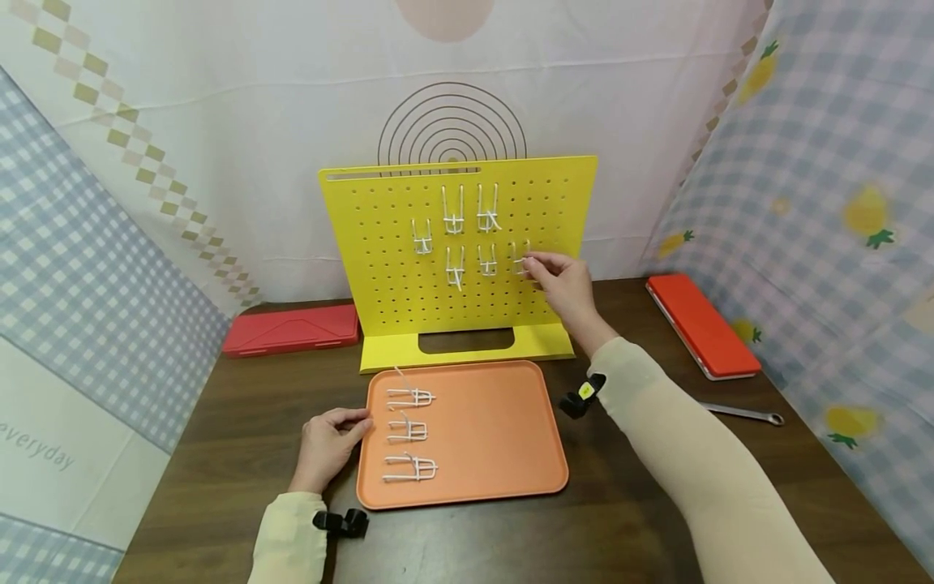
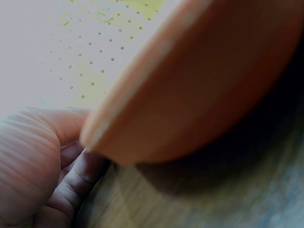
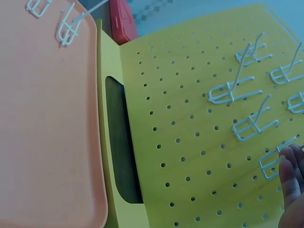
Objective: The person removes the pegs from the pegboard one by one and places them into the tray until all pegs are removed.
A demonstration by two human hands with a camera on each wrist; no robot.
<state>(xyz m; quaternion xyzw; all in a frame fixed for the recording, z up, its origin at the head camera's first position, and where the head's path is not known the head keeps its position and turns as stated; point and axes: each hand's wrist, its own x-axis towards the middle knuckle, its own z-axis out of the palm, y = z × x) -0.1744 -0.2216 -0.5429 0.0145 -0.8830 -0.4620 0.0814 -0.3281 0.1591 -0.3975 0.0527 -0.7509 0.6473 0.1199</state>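
My right hand (image 1: 567, 290) is at the right side of an upright yellow pegboard (image 1: 397, 296). Its thumb and fingertips pinch a white wire pegboard hook (image 3: 268, 166) lying against the board, partly covered by the fingers. Several similar white hooks (image 1: 452, 223) hang in two rough rows to the left of it. Down at the front, an orange tray (image 1: 496, 430) lies on the table, carrying three white hooks (image 1: 412, 397) in a column along its left side. My left hand (image 1: 326, 448) grips the tray's left rim between thumb and fingers.
A red case (image 1: 292, 330) lies left of the pegboard, and an orange-red case (image 1: 700, 324) lies to the right. Part of a metal wrench (image 1: 751, 415) shows beyond the right sleeve. Cloth curtains (image 1: 255, 122) surround the dark wooden table (image 1: 241, 422).
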